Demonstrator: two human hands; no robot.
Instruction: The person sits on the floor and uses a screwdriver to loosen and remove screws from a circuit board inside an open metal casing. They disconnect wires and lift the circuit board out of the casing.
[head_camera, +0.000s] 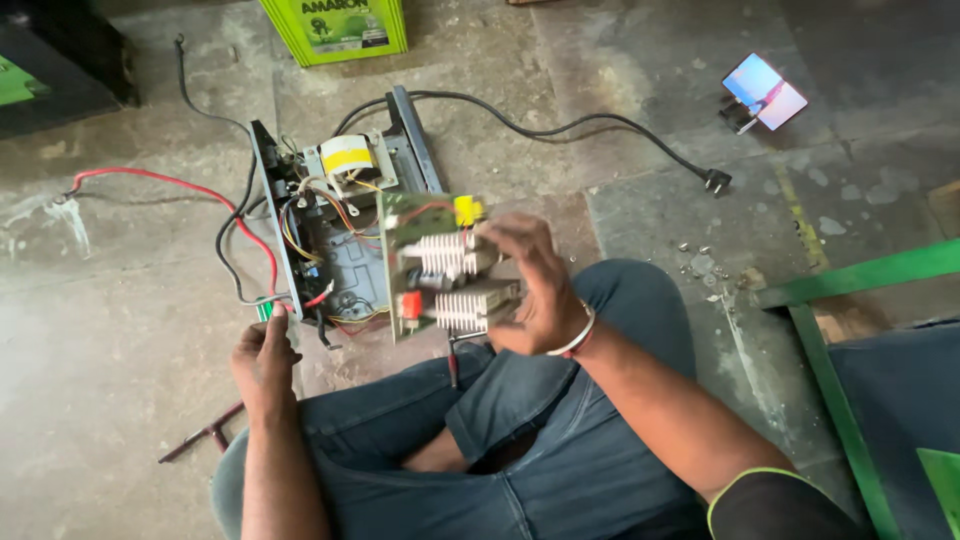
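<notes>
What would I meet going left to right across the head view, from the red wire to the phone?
Red wire → left hand → open metal chassis → green circuit board → right hand → black plug → phone → green metal frame.

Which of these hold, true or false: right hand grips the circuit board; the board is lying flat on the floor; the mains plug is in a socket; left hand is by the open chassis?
1. The right hand grips the circuit board. True.
2. The board lies flat on the floor. False: it is held up off the floor, above the open chassis.
3. The mains plug is in a socket. False: it lies loose on the concrete floor.
4. The left hand is by the chassis. True, at its near corner.
</notes>
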